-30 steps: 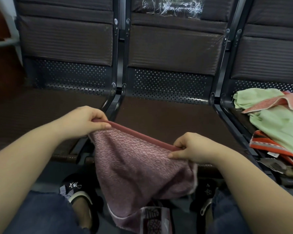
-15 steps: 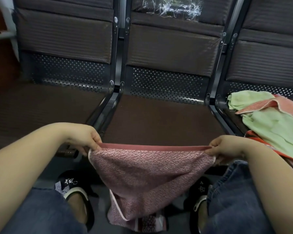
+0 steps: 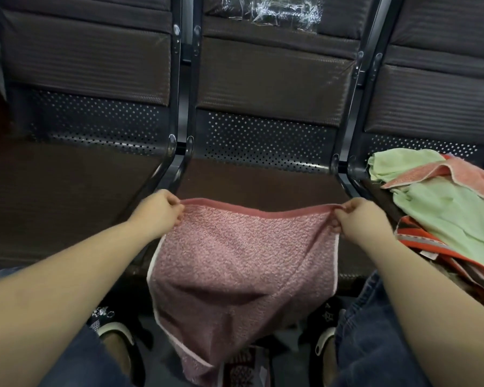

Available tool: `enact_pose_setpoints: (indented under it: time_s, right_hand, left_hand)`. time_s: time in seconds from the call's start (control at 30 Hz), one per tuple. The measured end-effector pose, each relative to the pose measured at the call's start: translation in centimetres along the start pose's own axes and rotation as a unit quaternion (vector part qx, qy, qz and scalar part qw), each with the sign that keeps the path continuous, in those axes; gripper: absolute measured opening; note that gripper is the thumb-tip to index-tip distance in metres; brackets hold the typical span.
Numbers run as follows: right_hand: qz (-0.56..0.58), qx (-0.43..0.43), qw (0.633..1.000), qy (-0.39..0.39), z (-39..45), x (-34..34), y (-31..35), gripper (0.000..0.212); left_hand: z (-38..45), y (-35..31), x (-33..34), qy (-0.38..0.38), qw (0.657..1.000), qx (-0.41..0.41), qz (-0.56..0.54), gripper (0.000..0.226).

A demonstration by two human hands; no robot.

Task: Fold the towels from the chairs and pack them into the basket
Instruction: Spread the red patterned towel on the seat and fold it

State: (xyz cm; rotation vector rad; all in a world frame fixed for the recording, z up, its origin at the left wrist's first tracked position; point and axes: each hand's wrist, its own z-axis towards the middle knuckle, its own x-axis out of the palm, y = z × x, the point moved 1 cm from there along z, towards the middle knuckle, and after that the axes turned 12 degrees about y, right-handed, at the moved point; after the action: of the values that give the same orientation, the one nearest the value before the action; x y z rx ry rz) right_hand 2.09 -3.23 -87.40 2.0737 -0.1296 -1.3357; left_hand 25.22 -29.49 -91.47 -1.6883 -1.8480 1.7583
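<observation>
A pink terry towel (image 3: 235,263) with a darker hem hangs spread between my hands, in front of the middle chair seat (image 3: 257,188). My left hand (image 3: 158,212) pinches its top left corner. My right hand (image 3: 355,219) pinches the top right corner. The top hem is stretched almost level and sags a little in the middle. The towel's lower part drops between my knees toward the floor. A heap of light green and coral towels (image 3: 442,208) lies on the right chair. No basket is in view.
Three dark padded chairs with perforated metal backs stand in a row, joined by black frames (image 3: 182,152). The left seat (image 3: 62,191) holds nothing. My jeans-clad knees and dark slippers (image 3: 115,333) are below. Clear plastic (image 3: 271,9) sits atop the middle backrest.
My hands have moved apart and lifted, pulling the towel's top hem out straight and wide. The towel now hangs higher, over the front of the middle seat.
</observation>
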Motion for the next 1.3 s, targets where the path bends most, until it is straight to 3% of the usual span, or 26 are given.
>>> enact_pose_setpoints:
  time_s: [0.07,0.13,0.23,0.4,0.87,1.3]
  right_hand:
    - [-0.08,0.024,0.992,0.093,-1.3,2.1,0.6,0.05]
    - [-0.167,0.051,0.958,0.228,-2.9,5.4,0.8,0.085]
    - [-0.288,0.05,0.923,0.251,-3.9,8.1,0.8,0.084]
    - [-0.354,0.048,0.91,0.209,-3.2,8.6,0.5,0.089]
    - [-0.262,0.058,0.941,0.207,1.3,8.4,0.3,0.099]
    - [-0.28,-0.056,0.942,0.174,11.6,8.2,-0.4,0.087]
  left_hand:
    - [-0.7,-0.1,1.8,0.084,0.992,0.001,0.098,0.064]
    - [-1.5,0.0,4.1,0.155,0.957,-0.014,0.245,0.084]
    - [-2.4,-0.2,6.1,0.162,0.912,-0.049,0.375,0.091]
    - [-2.6,-0.8,7.0,0.139,0.892,-0.066,0.425,0.096]
    - [3.0,-1.6,6.9,0.111,0.914,-0.079,0.383,0.103]
    - [13.1,-2.0,5.5,0.06,0.92,-0.032,0.386,0.096]
